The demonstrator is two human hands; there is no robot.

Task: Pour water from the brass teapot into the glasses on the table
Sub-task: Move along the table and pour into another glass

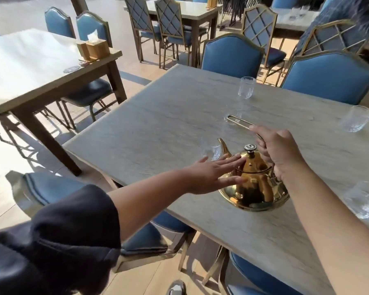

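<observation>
The brass teapot (pixel 254 188) stands on the grey table (pixel 168 116) near its front edge, lid on, spout pointing left and away from me. My right hand (pixel 279 152) is closed around its long wire handle (pixel 239 122), which sticks up and to the left. My left hand (pixel 209 175) lies flat and open, fingertips against the teapot's left side. Several clear glasses stand on the table: one just behind the spout (pixel 209 150), one behind the handle (pixel 232 113), one at the far edge (pixel 246 87), one at the right (pixel 357 119) and one at the near right (pixel 363 199).
Blue padded chairs (pixel 232 55) ring the table on the far, left and near sides. Another table (pixel 30 67) with a wooden tissue box (pixel 97 47) stands to the left. More tables and chairs fill the background.
</observation>
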